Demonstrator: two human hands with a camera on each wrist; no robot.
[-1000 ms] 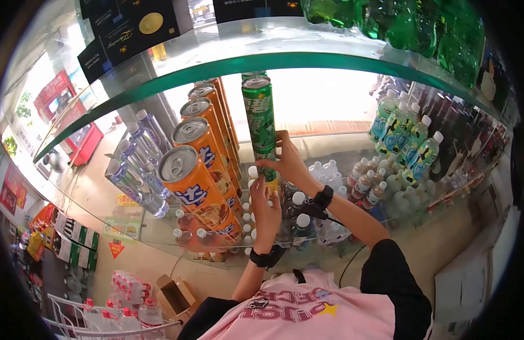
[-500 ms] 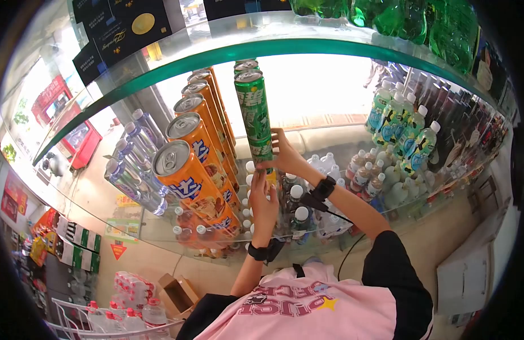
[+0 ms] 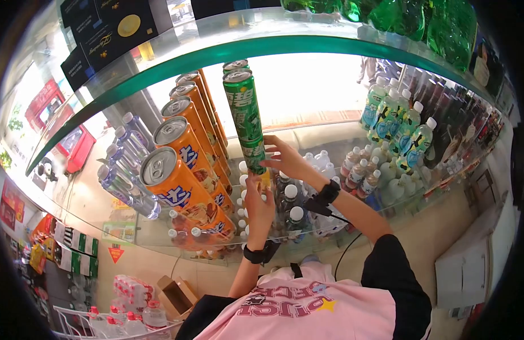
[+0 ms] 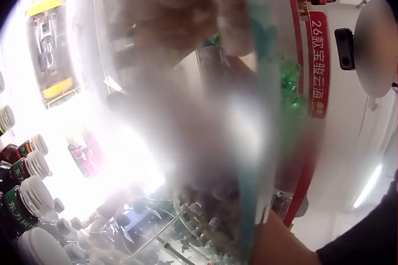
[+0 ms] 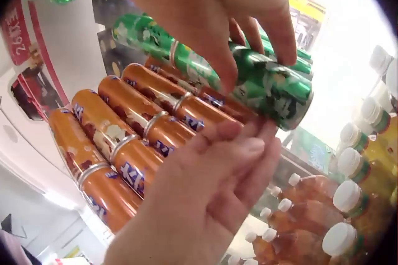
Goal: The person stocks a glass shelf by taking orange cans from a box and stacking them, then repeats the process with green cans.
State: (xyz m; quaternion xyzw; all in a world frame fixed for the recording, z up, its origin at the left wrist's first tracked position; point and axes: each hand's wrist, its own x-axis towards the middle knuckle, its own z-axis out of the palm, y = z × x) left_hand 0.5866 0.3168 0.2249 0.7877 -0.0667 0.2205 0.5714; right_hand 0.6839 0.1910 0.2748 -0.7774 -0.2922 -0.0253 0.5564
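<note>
In the head view a lower green soda can (image 3: 253, 157) stands beneath another green can (image 3: 243, 105), at the front of a green row. My right hand (image 3: 290, 163) holds the lower can from its right side. The right wrist view shows the thumb and fingers of the right hand (image 5: 211, 13) on either side of the green can (image 5: 291, 96). My left hand (image 3: 258, 207) is just under it, its extended fingertips at the can's base. Stacked orange soda cans (image 3: 188, 195) stand in rows to the left. The left wrist view is largely blurred.
A glass shelf edge (image 3: 284, 45) curves above the cans. Clear bottles (image 3: 123, 181) stand left of the orange cans and green-labelled bottles (image 3: 418, 144) at far right. More white-capped bottles (image 3: 296, 215) are below. A cardboard box (image 3: 177, 293) sits on the floor.
The head view has shifted, so the cans and shelf edge appear further left and the edge higher. Both hands stay at the lower green can.
</note>
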